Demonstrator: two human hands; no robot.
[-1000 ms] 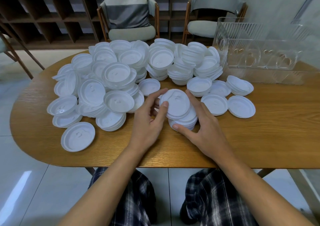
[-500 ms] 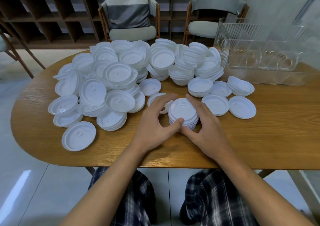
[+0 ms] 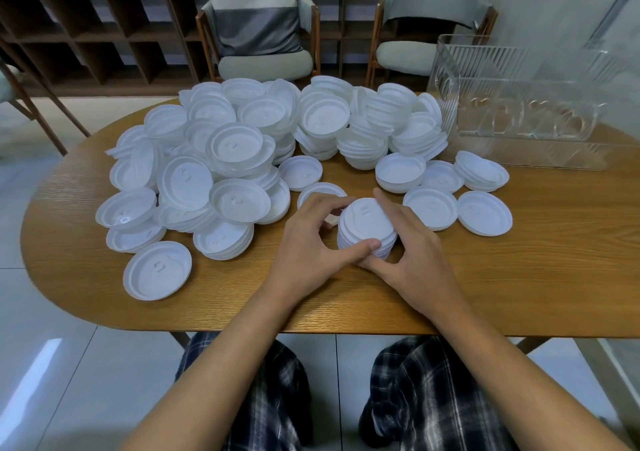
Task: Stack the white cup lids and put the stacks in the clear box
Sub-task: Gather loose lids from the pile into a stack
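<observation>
A short stack of white lids (image 3: 366,227) stands on the wooden table (image 3: 536,277) near its front middle. My left hand (image 3: 311,242) curls round the stack's left side, thumb across its near edge. My right hand (image 3: 412,246) curls round its right side, fingers on the far rim, thumb low at the front. A large heap of loose white lids (image 3: 235,159) covers the table's left and back. The clear box (image 3: 519,111) stands at the back right and looks empty.
Several small lid stacks and single lids (image 3: 483,212) lie right of my hands, before the box. One lid (image 3: 157,270) lies alone at the front left. Two chairs (image 3: 263,35) and wooden shelving stand behind the table. Bare wood lies at the front right.
The top lids, tilted and held up a second ago, have dropped flush onto the stack. Both hands have closed in round the stack's sides.
</observation>
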